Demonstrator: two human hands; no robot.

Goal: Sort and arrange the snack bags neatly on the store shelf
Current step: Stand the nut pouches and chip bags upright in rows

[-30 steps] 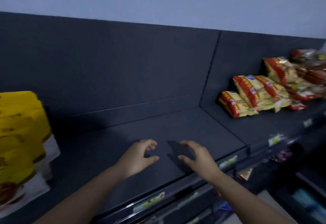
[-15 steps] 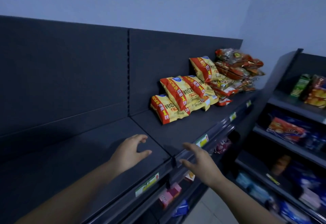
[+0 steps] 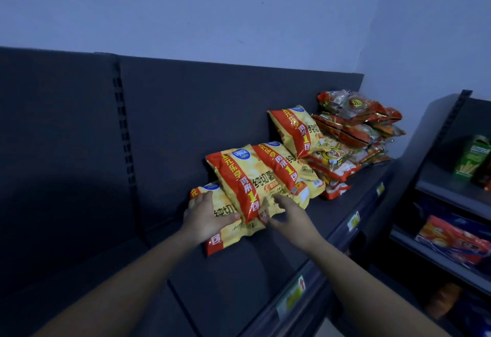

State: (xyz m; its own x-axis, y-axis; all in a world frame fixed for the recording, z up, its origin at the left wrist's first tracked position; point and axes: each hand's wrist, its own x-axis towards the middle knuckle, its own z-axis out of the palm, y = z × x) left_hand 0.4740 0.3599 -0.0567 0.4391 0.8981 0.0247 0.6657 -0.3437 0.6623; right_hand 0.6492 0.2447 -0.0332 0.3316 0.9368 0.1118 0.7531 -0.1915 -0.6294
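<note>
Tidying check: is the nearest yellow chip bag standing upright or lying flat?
Lying flat: the bag rests face up on the shelf.

Four yellow chip bags (image 3: 240, 185), several orange bags (image 3: 353, 124), two hands (image 3: 206, 217).

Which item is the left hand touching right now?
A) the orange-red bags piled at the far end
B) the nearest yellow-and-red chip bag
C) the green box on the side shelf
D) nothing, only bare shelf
B: the left hand lies on top of the nearest yellow-and-red chip bag, the front one of the row, with the right hand reaching in beside it.
</note>
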